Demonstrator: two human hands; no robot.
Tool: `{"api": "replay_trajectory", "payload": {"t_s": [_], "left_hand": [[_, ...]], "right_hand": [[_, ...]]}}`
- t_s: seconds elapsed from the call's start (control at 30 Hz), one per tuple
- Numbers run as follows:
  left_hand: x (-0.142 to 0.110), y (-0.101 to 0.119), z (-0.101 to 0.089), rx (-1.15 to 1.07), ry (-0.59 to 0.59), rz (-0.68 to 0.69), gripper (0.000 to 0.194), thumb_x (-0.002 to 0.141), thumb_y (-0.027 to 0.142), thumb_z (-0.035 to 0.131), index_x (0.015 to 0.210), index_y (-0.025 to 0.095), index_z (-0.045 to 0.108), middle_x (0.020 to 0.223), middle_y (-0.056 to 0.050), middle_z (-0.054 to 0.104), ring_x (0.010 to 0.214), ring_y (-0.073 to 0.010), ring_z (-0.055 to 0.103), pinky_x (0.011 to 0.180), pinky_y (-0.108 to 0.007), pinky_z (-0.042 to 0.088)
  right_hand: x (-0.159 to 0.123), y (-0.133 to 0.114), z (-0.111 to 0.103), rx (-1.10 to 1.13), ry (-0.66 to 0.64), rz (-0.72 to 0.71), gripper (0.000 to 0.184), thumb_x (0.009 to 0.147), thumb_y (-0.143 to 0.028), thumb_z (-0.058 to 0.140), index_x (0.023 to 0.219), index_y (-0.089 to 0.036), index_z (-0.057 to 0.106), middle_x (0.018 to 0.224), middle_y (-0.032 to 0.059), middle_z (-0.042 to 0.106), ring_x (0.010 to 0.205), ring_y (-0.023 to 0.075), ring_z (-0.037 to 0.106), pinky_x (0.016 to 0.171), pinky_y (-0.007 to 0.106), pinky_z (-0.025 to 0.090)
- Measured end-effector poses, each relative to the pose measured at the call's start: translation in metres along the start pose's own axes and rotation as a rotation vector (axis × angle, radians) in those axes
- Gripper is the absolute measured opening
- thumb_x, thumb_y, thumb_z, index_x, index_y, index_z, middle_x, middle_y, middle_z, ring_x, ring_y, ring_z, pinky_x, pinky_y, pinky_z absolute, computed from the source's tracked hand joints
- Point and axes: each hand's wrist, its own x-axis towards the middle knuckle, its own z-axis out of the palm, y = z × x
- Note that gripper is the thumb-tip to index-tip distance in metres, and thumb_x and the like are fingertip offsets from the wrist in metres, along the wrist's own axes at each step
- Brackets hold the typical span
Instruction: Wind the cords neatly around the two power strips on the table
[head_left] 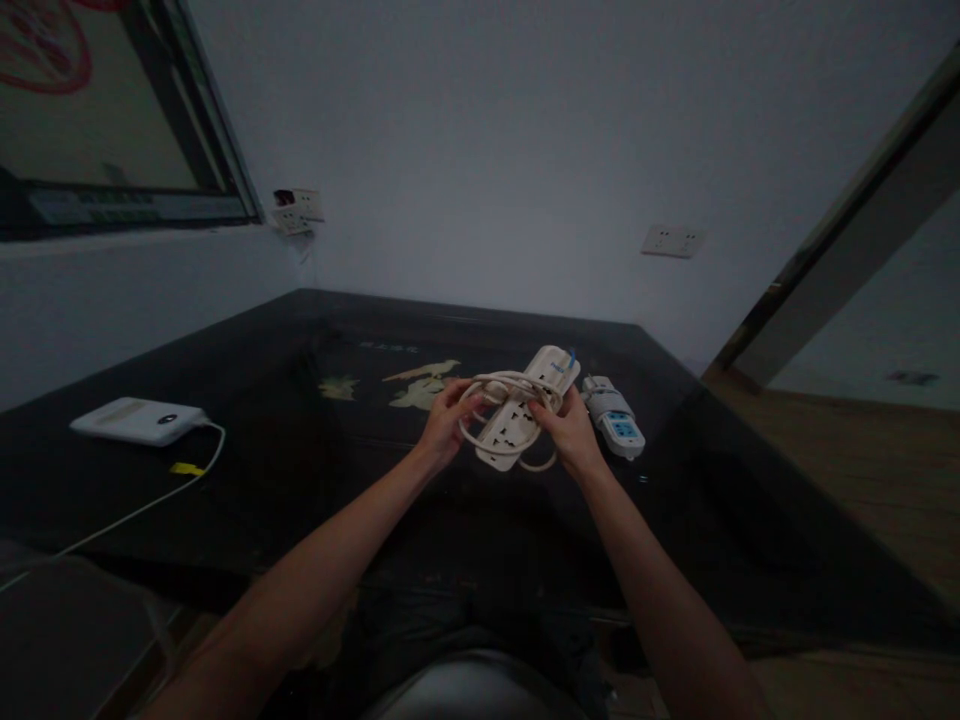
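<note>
Between my two hands is a white power strip, tilted, with its pale cord looped in a loose coil over it. My left hand is closed on the coiled cord at the left side. On the other side my right hand grips the strip and the coil, its thumb pressed on top. A second, smaller power strip with blue socket faces lies on the dark table just right of my right hand, its cord wrapped around one end.
The black table has a printed pale bird-and-flower pattern. At the left lies a white box-shaped device with a cable running off the near edge, beside a yellow tag. Wall sockets sit behind the table.
</note>
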Motion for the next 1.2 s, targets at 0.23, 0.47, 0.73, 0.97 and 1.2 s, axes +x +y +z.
{"api": "replay_trajectory", "payload": {"t_s": [0.23, 0.47, 0.73, 0.97, 1.2], "left_hand": [[0.004, -0.001, -0.007, -0.098, -0.018, -0.094, 0.033, 0.059, 0.026, 0.08, 0.086, 0.019, 0.063, 0.089, 0.0, 0.07, 0.078, -0.0145, 0.067, 0.079, -0.029, 0.052], [0.009, 0.005, -0.014, -0.134, -0.097, -0.178, 0.033, 0.061, 0.025, 0.08, 0.09, 0.018, 0.065, 0.089, -0.002, 0.071, 0.073, -0.0135, 0.066, 0.07, -0.025, 0.054], [0.011, -0.003, -0.017, -0.118, -0.116, -0.251, 0.031, 0.065, 0.029, 0.079, 0.09, 0.019, 0.065, 0.088, -0.002, 0.07, 0.075, -0.0147, 0.066, 0.071, -0.029, 0.054], [0.01, 0.002, -0.018, -0.111, -0.106, -0.294, 0.029, 0.066, 0.03, 0.078, 0.09, 0.02, 0.065, 0.085, -0.002, 0.069, 0.073, -0.0157, 0.066, 0.065, -0.028, 0.054], [0.007, 0.002, -0.014, -0.104, -0.236, -0.356, 0.04, 0.059, 0.036, 0.083, 0.092, 0.02, 0.066, 0.083, -0.005, 0.07, 0.071, -0.0182, 0.067, 0.068, -0.03, 0.054]], "right_hand": [[0.0, -0.003, -0.001, -0.053, -0.04, -0.006, 0.054, 0.061, -0.031, 0.077, 0.105, -0.021, 0.048, 0.107, 0.0068, 0.065, 0.096, 0.0225, 0.064, 0.09, 0.042, 0.051], [-0.002, -0.009, 0.0, -0.099, -0.067, 0.023, 0.054, 0.06, -0.031, 0.078, 0.104, -0.02, 0.049, 0.104, 0.0085, 0.067, 0.095, 0.0239, 0.065, 0.087, 0.042, 0.053], [0.002, -0.011, -0.009, -0.128, -0.163, 0.032, 0.057, 0.062, -0.031, 0.078, 0.109, -0.021, 0.049, 0.108, 0.0086, 0.066, 0.098, 0.024, 0.065, 0.089, 0.044, 0.052], [0.002, -0.027, -0.008, -0.211, -0.177, 0.034, 0.052, 0.059, -0.026, 0.079, 0.103, -0.021, 0.051, 0.105, 0.0086, 0.067, 0.095, 0.0248, 0.065, 0.084, 0.043, 0.054], [0.005, -0.035, -0.021, -0.319, -0.204, 0.124, 0.051, 0.057, -0.028, 0.08, 0.1, -0.019, 0.053, 0.098, 0.0082, 0.068, 0.088, 0.0257, 0.066, 0.078, 0.045, 0.055]]}}
